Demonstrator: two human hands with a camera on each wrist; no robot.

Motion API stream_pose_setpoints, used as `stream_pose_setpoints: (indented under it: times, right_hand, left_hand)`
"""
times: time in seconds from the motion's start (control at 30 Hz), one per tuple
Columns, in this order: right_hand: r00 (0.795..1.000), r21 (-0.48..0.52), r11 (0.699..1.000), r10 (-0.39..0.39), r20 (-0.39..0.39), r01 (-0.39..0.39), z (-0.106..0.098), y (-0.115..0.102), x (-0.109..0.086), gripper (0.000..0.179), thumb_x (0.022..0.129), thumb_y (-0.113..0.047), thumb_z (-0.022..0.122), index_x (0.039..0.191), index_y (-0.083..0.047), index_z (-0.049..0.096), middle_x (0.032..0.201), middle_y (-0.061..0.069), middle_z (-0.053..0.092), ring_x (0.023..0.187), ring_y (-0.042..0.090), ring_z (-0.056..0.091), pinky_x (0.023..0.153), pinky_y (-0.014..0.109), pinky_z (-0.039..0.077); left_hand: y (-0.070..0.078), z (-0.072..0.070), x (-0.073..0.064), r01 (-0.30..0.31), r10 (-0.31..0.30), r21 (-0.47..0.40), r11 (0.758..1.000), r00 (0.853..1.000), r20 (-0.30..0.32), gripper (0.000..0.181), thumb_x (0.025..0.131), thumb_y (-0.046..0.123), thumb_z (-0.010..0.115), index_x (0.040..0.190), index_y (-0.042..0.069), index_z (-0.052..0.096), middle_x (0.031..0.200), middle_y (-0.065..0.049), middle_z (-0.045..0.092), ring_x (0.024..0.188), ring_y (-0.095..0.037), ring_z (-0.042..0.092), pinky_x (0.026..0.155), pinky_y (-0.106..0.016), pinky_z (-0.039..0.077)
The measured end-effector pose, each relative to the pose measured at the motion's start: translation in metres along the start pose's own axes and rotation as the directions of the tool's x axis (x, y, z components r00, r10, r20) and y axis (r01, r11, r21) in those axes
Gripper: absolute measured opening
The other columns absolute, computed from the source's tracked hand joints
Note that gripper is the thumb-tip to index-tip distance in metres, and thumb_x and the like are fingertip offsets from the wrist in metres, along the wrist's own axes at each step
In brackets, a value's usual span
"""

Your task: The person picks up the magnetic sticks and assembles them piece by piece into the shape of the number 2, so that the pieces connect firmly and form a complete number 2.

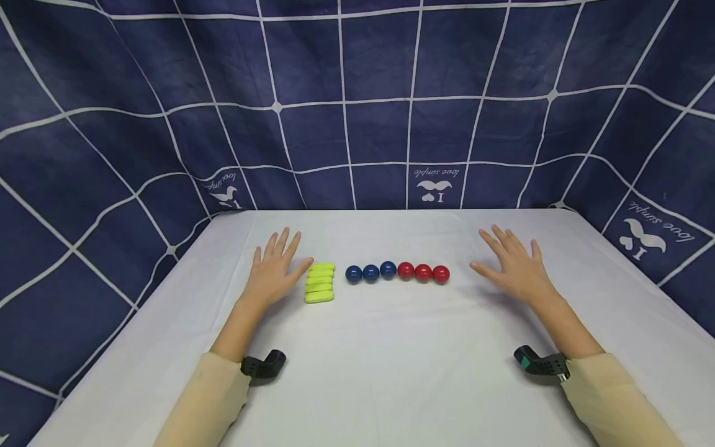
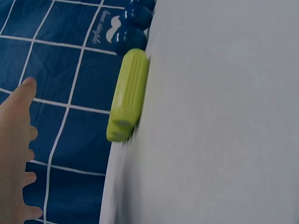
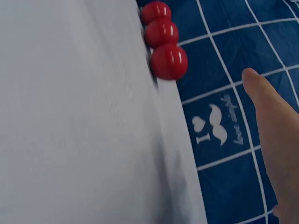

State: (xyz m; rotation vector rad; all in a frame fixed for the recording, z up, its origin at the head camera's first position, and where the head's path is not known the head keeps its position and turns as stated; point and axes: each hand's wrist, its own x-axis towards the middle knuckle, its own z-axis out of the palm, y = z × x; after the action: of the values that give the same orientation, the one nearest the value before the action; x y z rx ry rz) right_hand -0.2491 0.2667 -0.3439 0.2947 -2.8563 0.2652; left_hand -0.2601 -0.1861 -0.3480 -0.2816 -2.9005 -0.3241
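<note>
My left hand (image 1: 274, 273), fingers spread and holding nothing, is over the left of the table beside a column of several yellow-green ridged bars (image 1: 319, 297). Its thumb tip overlaps the bars' left side in the head view; the left wrist view shows a nearest bar (image 2: 128, 91) apart from the thumb. Right of the bars, three glossy blue balls (image 1: 371, 273) and three glossy red balls (image 1: 423, 273) form one row. Beyond the row's right end, my right hand (image 1: 516, 270) spreads its fingers with nothing in them. The right wrist view shows its thumb apart from the closest red ball (image 3: 169, 61).
A white cloth covers the table (image 1: 391, 372). Dark blue curtains (image 1: 374, 130) with white grid lines and printed lettering stand behind it and along both sides. Each wrist wears a black camera mount, one at the left wrist (image 1: 264, 365) and another at the right (image 1: 540, 362).
</note>
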Motion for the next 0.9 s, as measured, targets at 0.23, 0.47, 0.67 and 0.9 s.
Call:
stream_pose_setpoints:
  times: [0.23, 0.47, 0.67, 0.9]
  right_hand:
    - [0.999, 0.260, 0.965, -0.030, -0.021, 0.034, 0.016, -0.024, 0.002, 0.062, 0.090, -0.045, 0.049, 0.139, -0.011, 0.034, 0.143, 0.019, 0.032, 0.130, 0.040, 0.030, 0.101, 0.061, 0.025]
    - [0.999, 0.466, 0.885, 0.013, -0.042, 0.008, 0.036, -0.049, 0.000, 0.040, 0.092, -0.026, 0.049, 0.128, -0.008, 0.048, 0.128, 0.015, 0.047, 0.113, 0.032, 0.048, 0.093, 0.051, 0.040]
    - [0.995, 0.607, 0.793, 0.092, -0.037, -0.051, 0.050, -0.058, -0.001, 0.035, 0.091, -0.021, 0.052, 0.123, -0.007, 0.052, 0.123, 0.016, 0.050, 0.112, 0.030, 0.047, 0.093, 0.048, 0.041]
    - [0.991, 0.676, 0.732, 0.130, -0.022, -0.081, 0.057, -0.055, -0.001, 0.036, 0.091, -0.022, 0.053, 0.122, -0.004, 0.052, 0.123, 0.018, 0.048, 0.111, 0.032, 0.047, 0.094, 0.049, 0.040]
  left_hand:
    - [0.023, 0.005, 0.011, 0.013, -0.013, -0.029, 1.000, 1.000, -0.019, 0.056, 0.094, 0.048, 0.035, 0.136, 0.012, 0.041, 0.145, -0.014, 0.033, 0.132, -0.033, 0.032, 0.101, -0.053, 0.032]
    - [0.038, 0.019, 0.024, 0.066, -0.070, -0.234, 0.970, 0.998, -0.010, 0.039, 0.094, 0.038, 0.044, 0.121, 0.012, 0.056, 0.131, -0.010, 0.049, 0.123, -0.030, 0.045, 0.090, -0.055, 0.042]
    - [0.036, 0.034, 0.027, 0.129, -0.131, -0.362, 0.923, 0.991, 0.018, 0.033, 0.093, 0.033, 0.049, 0.114, 0.012, 0.061, 0.126, -0.009, 0.054, 0.121, -0.029, 0.047, 0.095, -0.052, 0.039]
    - [0.023, 0.050, 0.027, 0.102, -0.112, -0.511, 0.853, 0.994, 0.012, 0.030, 0.093, 0.027, 0.050, 0.114, 0.008, 0.061, 0.120, -0.012, 0.056, 0.114, -0.028, 0.051, 0.098, -0.044, 0.039]
